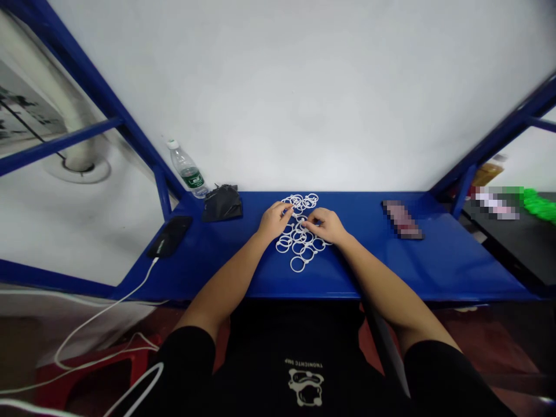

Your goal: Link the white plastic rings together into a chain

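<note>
Many thin white rings (297, 264), each with a small knob on its edge, lie spread and overlapping in the middle of the blue table. My left hand (273, 220) is over the left side of the pile, thumb and fingertips pinched on a white ring. From the right, my right hand (325, 225) reaches in, its thumb and curled forefinger closed on a white ring near the middle of the pile. The two hands are a short gap apart. Small details at the fingertips are hard to make out.
A plastic bottle (191, 174) leans at the back left beside a black bag (222, 202). On the left, a black power bank (170, 237) has a white cable (108, 310) running off the edge. A blurred phone (402, 220) lies right on the blue table (365, 231). Blue frame bars flank both sides.
</note>
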`<state>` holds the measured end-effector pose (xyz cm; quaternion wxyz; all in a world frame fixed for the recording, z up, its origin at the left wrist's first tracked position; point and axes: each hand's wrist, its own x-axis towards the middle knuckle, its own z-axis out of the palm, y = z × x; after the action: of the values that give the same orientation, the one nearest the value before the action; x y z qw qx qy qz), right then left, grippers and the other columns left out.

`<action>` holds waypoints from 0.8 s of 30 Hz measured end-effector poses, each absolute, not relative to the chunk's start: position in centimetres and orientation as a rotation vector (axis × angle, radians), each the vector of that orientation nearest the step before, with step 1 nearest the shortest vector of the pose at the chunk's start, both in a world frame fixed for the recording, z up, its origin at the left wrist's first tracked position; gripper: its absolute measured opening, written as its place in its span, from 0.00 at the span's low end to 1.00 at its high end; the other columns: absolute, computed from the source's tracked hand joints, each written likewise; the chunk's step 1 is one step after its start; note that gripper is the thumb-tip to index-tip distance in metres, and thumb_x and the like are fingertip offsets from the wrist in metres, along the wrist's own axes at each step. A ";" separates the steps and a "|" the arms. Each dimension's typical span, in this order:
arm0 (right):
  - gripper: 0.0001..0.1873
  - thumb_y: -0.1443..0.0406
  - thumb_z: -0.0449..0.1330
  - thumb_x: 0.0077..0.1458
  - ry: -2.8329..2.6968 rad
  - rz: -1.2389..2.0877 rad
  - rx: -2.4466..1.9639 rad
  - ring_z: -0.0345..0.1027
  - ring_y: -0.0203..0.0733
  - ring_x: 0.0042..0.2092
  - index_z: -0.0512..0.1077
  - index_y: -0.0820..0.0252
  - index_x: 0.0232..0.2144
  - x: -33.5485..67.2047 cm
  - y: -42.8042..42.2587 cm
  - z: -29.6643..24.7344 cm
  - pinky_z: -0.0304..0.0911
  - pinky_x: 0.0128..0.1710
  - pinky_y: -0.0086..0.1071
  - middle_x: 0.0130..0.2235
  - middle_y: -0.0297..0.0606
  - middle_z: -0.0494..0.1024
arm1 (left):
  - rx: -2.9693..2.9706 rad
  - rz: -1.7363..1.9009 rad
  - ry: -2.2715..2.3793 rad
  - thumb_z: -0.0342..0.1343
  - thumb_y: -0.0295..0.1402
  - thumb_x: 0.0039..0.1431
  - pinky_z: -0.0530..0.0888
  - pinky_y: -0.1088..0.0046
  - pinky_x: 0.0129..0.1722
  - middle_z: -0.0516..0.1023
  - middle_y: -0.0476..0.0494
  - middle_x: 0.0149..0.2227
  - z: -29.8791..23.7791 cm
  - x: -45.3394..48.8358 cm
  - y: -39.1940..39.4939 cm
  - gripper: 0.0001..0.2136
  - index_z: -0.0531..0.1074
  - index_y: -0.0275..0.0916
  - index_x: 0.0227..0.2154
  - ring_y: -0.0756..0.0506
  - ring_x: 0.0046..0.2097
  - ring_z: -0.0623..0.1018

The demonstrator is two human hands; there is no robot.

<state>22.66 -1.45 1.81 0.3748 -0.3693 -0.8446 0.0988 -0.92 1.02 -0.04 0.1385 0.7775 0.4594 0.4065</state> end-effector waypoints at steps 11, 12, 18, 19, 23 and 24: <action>0.19 0.50 0.64 0.65 -2.342 0.461 -0.899 0.78 0.47 0.44 0.81 0.56 0.47 22.5 -1.1 1.2 0.70 0.47 0.41 0.42 0.41 0.85 | 2.286 0.708 1.614 0.63 0.34 0.65 0.75 0.69 0.50 0.83 0.43 0.46 -0.4 -1.7 1.8 0.14 0.80 0.43 0.53 0.43 0.48 0.81; 0.19 0.50 0.64 0.65 -2.340 0.485 -0.904 0.78 0.46 0.43 0.81 0.56 0.46 22.4 -1.3 1.3 0.70 0.45 0.39 0.40 0.40 0.85 | 2.292 0.687 1.626 0.63 0.35 0.65 0.75 0.70 0.49 0.83 0.44 0.44 -0.4 -1.7 1.8 0.14 0.80 0.43 0.52 0.43 0.47 0.81; 0.15 0.54 0.63 0.66 -2.304 0.494 -0.961 0.77 0.41 0.36 0.82 0.57 0.43 22.2 -1.7 1.8 0.67 0.39 0.33 0.34 0.36 0.84 | 2.417 0.645 1.605 0.60 0.35 0.66 0.74 0.70 0.41 0.82 0.44 0.38 -1.0 -1.6 2.1 0.12 0.83 0.45 0.49 0.44 0.39 0.80; 0.14 0.55 0.63 0.66 -2.297 0.480 -0.969 0.77 0.41 0.36 0.82 0.57 0.43 22.2 -1.7 1.8 0.67 0.39 0.33 0.34 0.36 0.84 | 2.435 0.677 1.597 0.59 0.35 0.66 0.74 0.70 0.40 0.82 0.43 0.37 -1.2 -1.6 2.1 0.11 0.84 0.45 0.48 0.43 0.38 0.80; 0.11 0.58 0.63 0.66 -2.272 0.410 -1.004 0.77 0.41 0.37 0.82 0.57 0.41 22.5 -1.3 1.5 0.67 0.38 0.33 0.36 0.38 0.85 | 2.451 0.922 1.490 0.59 0.33 0.66 0.75 0.69 0.39 0.81 0.43 0.34 -1.5 -1.6 2.2 0.10 0.85 0.44 0.45 0.44 0.36 0.80; 0.11 0.58 0.63 0.67 -2.264 0.397 -1.014 0.77 0.41 0.37 0.82 0.57 0.42 22.5 -1.2 1.4 0.67 0.38 0.33 0.37 0.38 0.85 | 2.438 1.006 1.450 0.59 0.33 0.67 0.76 0.70 0.40 0.81 0.44 0.34 -1.4 -1.5 2.2 0.10 0.84 0.43 0.45 0.45 0.36 0.80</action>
<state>22.53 -1.17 1.39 0.3097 -0.3838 -0.8568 0.1504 -1.52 2.19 -1.42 0.0657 0.8083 0.4806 0.3336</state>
